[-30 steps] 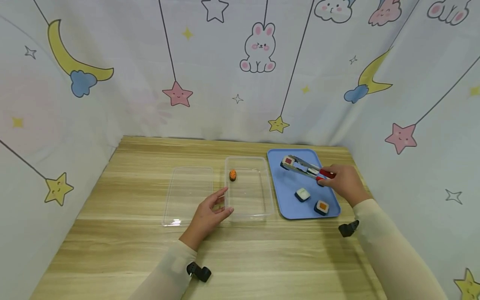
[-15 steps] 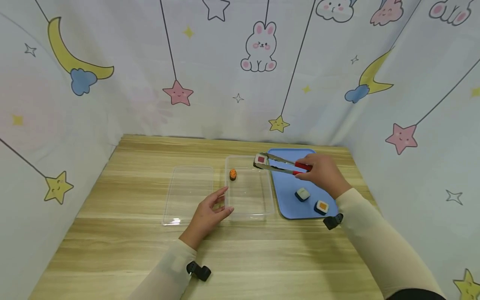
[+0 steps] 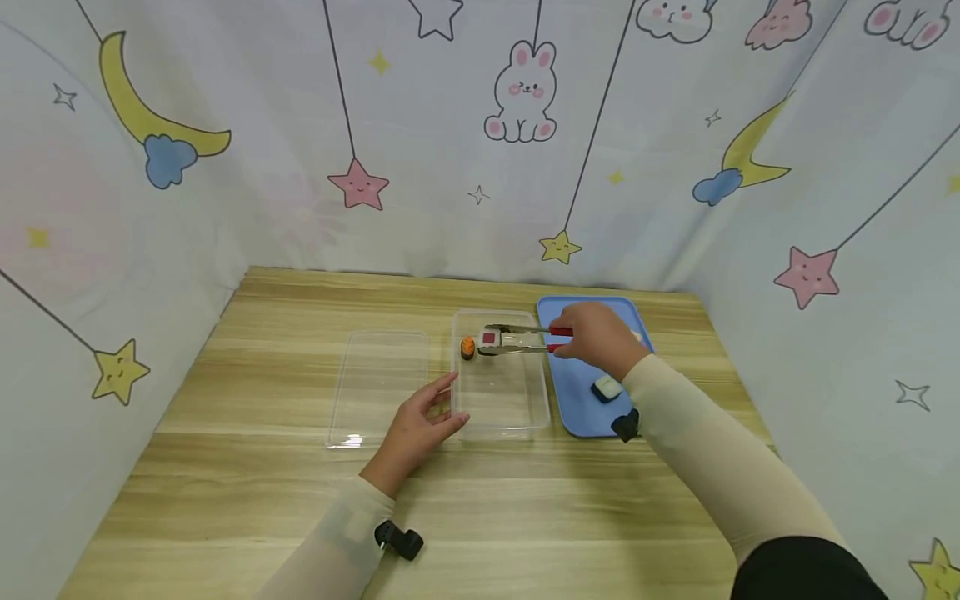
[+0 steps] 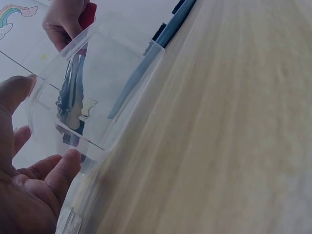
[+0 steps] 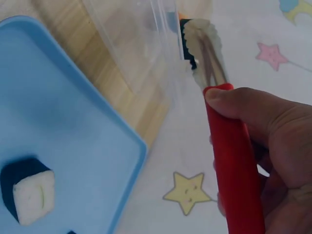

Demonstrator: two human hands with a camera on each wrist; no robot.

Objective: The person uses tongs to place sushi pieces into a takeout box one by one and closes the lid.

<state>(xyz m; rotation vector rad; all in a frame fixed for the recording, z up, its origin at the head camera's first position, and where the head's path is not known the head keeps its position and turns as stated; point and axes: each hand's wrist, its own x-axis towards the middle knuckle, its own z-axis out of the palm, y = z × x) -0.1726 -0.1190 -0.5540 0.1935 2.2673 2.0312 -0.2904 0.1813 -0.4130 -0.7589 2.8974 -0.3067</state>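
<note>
My right hand (image 3: 600, 337) grips the red handles of metal tongs (image 5: 234, 161). Their tips pinch a toy sushi roll (image 3: 489, 338) with a red square centre, over the far part of a clear plastic container (image 3: 501, 404). Just left of that roll, an orange-topped sushi piece (image 3: 468, 347) sits inside the container. My left hand (image 3: 416, 429) touches the container's left wall with spread, relaxed fingers. Through the clear wall, the left wrist view shows the tongs (image 4: 72, 92) pointing down inside.
A blue tray (image 3: 577, 417) stands right of the container, with a white sushi roll (image 3: 606, 388) on it; my right arm covers part of the tray. A clear flat lid (image 3: 378, 387) lies to the left. Behind the wooden table (image 3: 480, 517) hangs a patterned curtain (image 3: 420, 233).
My right hand has carried the red-centred sushi roll in the tongs leftward from above the tray to over the container, beside the orange-topped piece. My left hand has stayed put.
</note>
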